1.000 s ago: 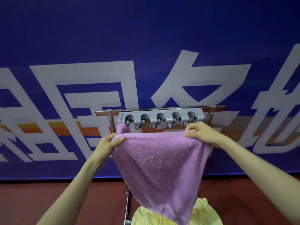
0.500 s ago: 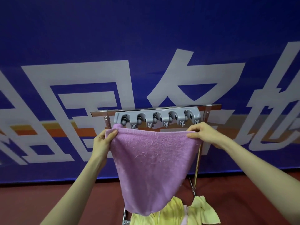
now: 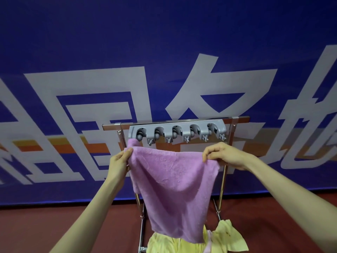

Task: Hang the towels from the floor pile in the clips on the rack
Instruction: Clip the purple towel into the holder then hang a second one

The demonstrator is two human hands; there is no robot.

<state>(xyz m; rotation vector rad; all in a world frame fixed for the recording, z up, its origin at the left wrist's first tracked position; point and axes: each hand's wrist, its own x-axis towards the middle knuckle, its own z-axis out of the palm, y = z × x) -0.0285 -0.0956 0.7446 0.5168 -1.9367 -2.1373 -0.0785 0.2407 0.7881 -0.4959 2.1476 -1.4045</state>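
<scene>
A purple towel (image 3: 173,187) hangs spread between my hands just below the grey clip bar (image 3: 177,132) on the metal rack (image 3: 113,126). My left hand (image 3: 120,161) pinches the towel's upper left edge. My right hand (image 3: 224,154) pinches its upper right edge. The towel's top left corner (image 3: 133,143) rises to the leftmost clip and touches it. The other clips hold nothing. A pile of yellow towels (image 3: 224,238) lies on the floor under the rack, partly hidden by the purple towel.
A blue banner (image 3: 164,52) with large white characters stands right behind the rack. The floor (image 3: 54,225) is dark red. The rack's metal legs (image 3: 221,190) run down on both sides of the towel.
The towel has been drawn lower and narrower. My right hand has moved left along the top edge, while the left corner stays up at the leftmost clip.
</scene>
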